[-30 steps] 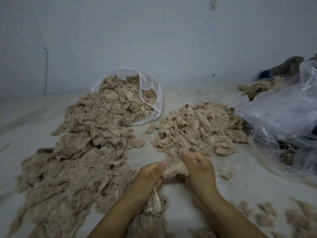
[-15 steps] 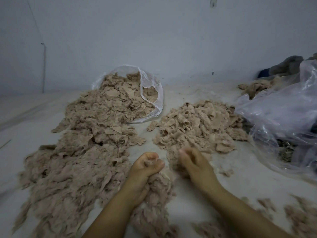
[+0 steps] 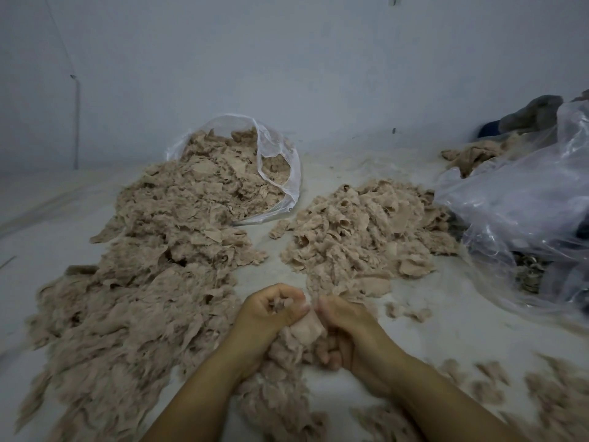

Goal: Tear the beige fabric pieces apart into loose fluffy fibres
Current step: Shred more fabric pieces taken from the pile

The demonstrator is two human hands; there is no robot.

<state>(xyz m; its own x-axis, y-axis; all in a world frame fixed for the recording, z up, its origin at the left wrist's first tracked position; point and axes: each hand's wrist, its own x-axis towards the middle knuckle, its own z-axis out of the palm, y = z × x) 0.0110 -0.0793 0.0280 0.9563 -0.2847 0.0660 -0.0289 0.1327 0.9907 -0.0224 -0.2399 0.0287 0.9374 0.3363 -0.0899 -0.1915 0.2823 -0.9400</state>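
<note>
My left hand [image 3: 269, 317] and my right hand [image 3: 347, 327] meet low in the middle, thumbs almost touching, and both grip one beige fabric piece [image 3: 305, 327] bunched between them. Just beyond the hands lies a heap of flat beige fabric pieces [image 3: 363, 234]. A long spread of torn fluffy fibres [image 3: 134, 298] covers the left side. More loose fibres [image 3: 280, 387] sit under and in front of my wrists.
A clear plastic bag [image 3: 283, 173] full of beige material lies open at the back, spilling into the left spread. A large crumpled plastic bag [image 3: 526, 212] fills the right. Small tufts [image 3: 548, 397] are scattered at lower right. A wall closes off the back.
My hands dropped the earlier piece onto the fibres, reached to the heap's near edge, and now have come together gripping a fresh piece.
</note>
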